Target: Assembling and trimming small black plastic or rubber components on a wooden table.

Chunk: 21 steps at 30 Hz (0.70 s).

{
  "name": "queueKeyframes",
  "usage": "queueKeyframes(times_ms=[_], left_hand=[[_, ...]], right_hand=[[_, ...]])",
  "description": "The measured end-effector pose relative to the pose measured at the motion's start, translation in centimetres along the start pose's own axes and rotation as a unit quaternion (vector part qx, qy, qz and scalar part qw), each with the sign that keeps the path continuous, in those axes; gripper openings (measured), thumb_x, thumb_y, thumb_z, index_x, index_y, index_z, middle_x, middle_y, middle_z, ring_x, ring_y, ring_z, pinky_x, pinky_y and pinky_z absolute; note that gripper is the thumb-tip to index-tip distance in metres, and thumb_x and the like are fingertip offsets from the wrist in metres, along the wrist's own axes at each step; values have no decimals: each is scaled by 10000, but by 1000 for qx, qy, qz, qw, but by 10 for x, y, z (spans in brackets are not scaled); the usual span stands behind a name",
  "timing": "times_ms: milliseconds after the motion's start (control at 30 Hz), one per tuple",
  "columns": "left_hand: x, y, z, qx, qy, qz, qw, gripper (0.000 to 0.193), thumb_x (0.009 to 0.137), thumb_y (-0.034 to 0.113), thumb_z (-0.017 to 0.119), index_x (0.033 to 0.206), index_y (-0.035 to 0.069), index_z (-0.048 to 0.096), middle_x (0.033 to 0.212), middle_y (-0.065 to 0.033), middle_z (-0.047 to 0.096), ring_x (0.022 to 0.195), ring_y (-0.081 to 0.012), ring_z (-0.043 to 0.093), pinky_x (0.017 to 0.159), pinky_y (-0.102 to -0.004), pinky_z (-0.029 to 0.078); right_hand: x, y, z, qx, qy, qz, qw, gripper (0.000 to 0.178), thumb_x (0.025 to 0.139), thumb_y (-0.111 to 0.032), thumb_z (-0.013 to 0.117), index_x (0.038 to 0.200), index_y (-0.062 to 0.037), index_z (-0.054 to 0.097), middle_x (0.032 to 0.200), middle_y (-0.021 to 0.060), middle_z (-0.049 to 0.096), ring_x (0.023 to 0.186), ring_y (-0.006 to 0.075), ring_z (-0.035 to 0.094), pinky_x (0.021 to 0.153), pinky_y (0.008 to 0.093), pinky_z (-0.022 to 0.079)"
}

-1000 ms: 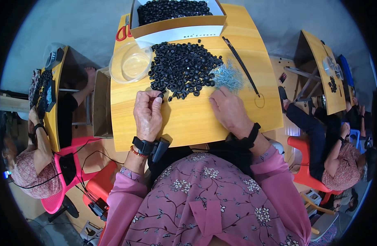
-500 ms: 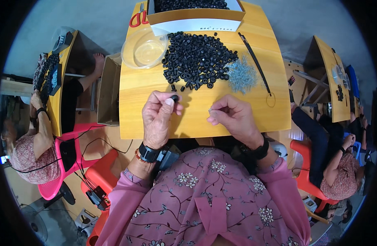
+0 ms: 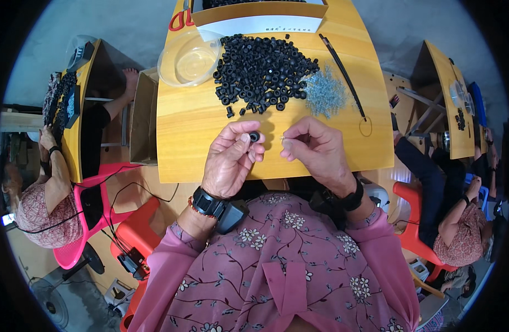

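Observation:
Above the near edge of the table, my left hand (image 3: 230,157) pinches a small round black part (image 3: 254,136) with a hole in its face, between thumb and fingers. Just to its right, my right hand (image 3: 318,149) is closed in a pinch on a tiny pale piece (image 3: 282,138), too small to name. A gap separates the two. Beyond my hands lies a wide heap of small black parts (image 3: 260,72), most of them ring-like or capped. Against the heap's right side rests a pile of tiny clear bluish pieces (image 3: 325,94).
A clear round tub (image 3: 190,61) stands left of the heap, with red-handled scissors (image 3: 179,21) behind it. An open box (image 3: 260,21) of black parts is at the back. A thin black stick (image 3: 343,74) with a loop lies right. People sit at side tables.
My left hand has moved right, toward my right hand, and the black part has turned so its hole shows. The table has shifted slightly up and left in view.

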State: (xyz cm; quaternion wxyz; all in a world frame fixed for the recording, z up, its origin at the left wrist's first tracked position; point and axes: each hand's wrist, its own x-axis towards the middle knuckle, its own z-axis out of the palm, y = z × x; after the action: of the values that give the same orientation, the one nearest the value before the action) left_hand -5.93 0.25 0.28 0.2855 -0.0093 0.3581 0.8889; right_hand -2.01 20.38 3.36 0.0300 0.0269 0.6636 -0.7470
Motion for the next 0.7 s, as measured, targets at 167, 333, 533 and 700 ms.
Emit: queueKeyframes(times_ms=[167, 333, 533, 700], left_hand=[[0, -3, 0, 4, 1, -13, 1000, 197, 1010, 133, 542, 1168, 19, 572, 1024, -105, 656, 822, -147, 641, 748, -285, 532], [1, -7, 0, -6, 11, -26, 1000, 140, 1006, 120, 546, 1098, 18, 577, 1014, -114, 671, 825, -159, 662, 727, -292, 544], [1, -14, -1, -36, 10, -15, 999, 66, 996, 84, 556, 998, 19, 564, 949, -140, 683, 811, -181, 686, 705, -296, 578], [0, -17, 0, -13, 26, -3, 1000, 98, 1006, 128, 550, 958, 43, 556, 895, -103, 674, 778, -171, 681, 677, -297, 563]], right_hand=[[0, 1, 0, 7, 15, -15, 1000, 77, 892, 14, 658, 959, 17, 619, 833, 32, 642, 733, 76, 639, 642, 213, 522], [-1, -2, 4, -13, 14, -22, 1000, 87, 883, 28, 652, 968, 26, 638, 869, 30, 630, 736, 75, 628, 646, 213, 514], [5, 2, 13, -81, 16, -106, 991, 86, 858, 28, 652, 943, 20, 660, 853, 56, 609, 749, 109, 616, 631, 244, 494], [9, 2, 18, -220, 1, -183, 958, 76, 843, 28, 637, 908, -10, 654, 836, 102, 603, 707, 224, 616, 604, 311, 483]])
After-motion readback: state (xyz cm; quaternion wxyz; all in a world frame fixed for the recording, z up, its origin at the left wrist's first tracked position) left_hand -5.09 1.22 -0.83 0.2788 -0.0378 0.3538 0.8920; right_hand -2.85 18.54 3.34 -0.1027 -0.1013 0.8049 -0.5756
